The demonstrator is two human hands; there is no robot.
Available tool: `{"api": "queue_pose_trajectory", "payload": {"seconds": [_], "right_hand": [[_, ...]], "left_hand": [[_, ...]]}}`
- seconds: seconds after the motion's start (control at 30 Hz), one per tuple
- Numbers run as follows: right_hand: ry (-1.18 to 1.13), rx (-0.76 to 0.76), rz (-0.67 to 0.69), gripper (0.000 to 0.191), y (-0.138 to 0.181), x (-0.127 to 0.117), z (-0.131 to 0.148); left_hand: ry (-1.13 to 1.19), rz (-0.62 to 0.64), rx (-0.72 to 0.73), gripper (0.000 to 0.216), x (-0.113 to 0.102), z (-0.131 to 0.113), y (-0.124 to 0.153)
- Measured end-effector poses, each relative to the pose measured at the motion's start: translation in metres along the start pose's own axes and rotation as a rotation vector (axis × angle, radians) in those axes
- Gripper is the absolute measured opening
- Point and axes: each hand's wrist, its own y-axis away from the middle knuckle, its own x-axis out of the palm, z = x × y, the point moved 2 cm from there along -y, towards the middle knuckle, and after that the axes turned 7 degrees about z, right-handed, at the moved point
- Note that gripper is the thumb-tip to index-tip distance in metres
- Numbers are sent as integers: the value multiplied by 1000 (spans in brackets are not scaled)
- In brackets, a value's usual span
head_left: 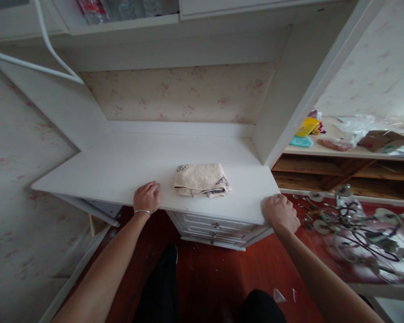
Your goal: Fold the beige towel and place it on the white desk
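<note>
A folded cloth (202, 177) is shown on the white surface (138, 152), nearer the front edge than the back; it is touched by neither hand. Were it dragged forward, it could be dropped, as no lip is seen there; were only the top layer caught, the fold might be undone. The left hand (147, 197) is rested at the front edge, fingers loosely bent, nothing seen held. The right hand (282, 213) is curled at the right corner; whether the edge is gripped cannot be told. The widest stretch is offered to the cloth's left; rearward on the right, reach is bounded by the side panel (289, 89). By a wide outward swing, the lamp (363, 233), spread low at right, might be struck.
</note>
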Motion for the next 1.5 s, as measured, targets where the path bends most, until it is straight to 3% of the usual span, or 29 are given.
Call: {"api": "queue_pose_trajectory", "payload": {"seconds": [0.47, 0.97, 1.33, 1.5], "right_hand": [[-8, -23, -32, 52, 0, 2, -3], [-24, -30, 19, 53, 1, 0, -6], [29, -81, 95, 56, -4, -1, -11], [124, -80, 16, 52, 2, -3, -3]], "left_hand": [[-19, -47, 28, 37, 3, 1, 0], [-1, -52, 51, 37, 6, 4, -1], [-56, 57, 53, 39, -3, -1, -4], [-47, 63, 46, 37, -4, -1, -6]]}}
